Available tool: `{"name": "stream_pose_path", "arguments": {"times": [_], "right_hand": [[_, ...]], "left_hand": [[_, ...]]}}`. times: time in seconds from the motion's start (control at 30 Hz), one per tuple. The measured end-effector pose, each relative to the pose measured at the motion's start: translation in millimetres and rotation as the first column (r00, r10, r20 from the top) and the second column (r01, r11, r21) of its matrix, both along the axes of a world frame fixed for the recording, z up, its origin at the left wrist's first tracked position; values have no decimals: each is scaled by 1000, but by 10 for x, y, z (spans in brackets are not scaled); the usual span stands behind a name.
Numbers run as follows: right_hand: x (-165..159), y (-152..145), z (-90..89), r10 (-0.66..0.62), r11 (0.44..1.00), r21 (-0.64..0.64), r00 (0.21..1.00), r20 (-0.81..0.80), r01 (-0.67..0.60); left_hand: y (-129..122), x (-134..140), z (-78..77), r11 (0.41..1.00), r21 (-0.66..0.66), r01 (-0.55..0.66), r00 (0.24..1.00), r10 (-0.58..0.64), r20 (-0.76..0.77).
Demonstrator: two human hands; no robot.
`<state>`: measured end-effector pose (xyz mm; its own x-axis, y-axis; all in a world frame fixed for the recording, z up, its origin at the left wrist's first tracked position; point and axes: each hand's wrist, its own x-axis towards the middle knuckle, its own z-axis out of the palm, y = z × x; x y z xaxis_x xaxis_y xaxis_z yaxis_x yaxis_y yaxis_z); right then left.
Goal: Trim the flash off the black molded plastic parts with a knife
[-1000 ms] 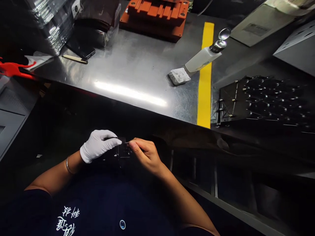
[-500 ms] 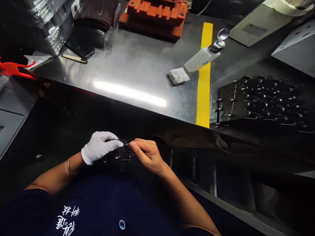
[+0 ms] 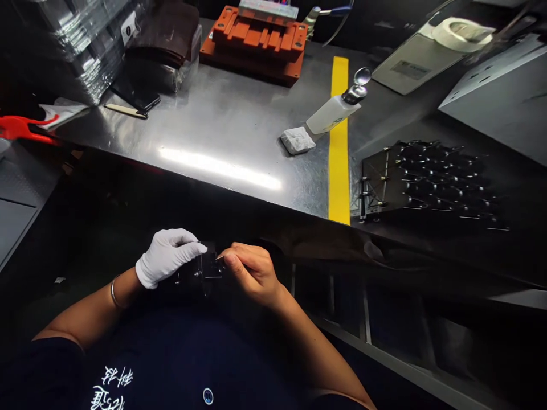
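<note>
My left hand [image 3: 171, 256], in a white glove, pinches a small dark part [image 3: 210, 266] between thumb and fingers. The part has a flat black face and shiny metal studs at its lower side; against the dark background its full outline is hard to make out. My right hand [image 3: 254, 270] is bare and closed on a thin pointed metal tool [image 3: 219, 257]. Only the tool's tip shows, lying over the part's face; I cannot tell whether it touches. Both hands are held in front of my body, below the bench edge.
Ahead runs a metal bench [image 3: 231, 125] with a white bottle [image 3: 329, 114], a folded white wipe [image 3: 298, 140] and yellow tape [image 3: 339, 188]. An orange fixture [image 3: 256, 51] stands at the back. At right sit several dark studded parts [image 3: 440, 176]; at left, a phone [image 3: 147, 102] and stacked clear trays [image 3: 85, 62].
The tool tip has dropped from beside my left thumb onto the part's face, with my right hand slightly lower. My left hand keeps its hold. The camera view has shifted a little.
</note>
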<state>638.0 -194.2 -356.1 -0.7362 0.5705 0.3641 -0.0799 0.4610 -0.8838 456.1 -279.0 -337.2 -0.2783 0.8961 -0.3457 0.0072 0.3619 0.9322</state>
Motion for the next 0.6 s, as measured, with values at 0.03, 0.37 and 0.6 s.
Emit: {"name": "stream_pose_path", "arguments": {"times": [0.03,0.37,0.6], "right_hand": [[-5,-3,0,-3,1000,20,1000,-2,3],[7,18,24,34,999,-16,997,74,-33],[121,148,-16,515,778,-403,857,-30,-482]], "left_hand": [[2,-1,-5,1000,0,-3,1000,3,-3],[20,6,1,1000,6,-2,998,3,-58],[10,-9,77,991,45,129,991,-128,-39]]}}
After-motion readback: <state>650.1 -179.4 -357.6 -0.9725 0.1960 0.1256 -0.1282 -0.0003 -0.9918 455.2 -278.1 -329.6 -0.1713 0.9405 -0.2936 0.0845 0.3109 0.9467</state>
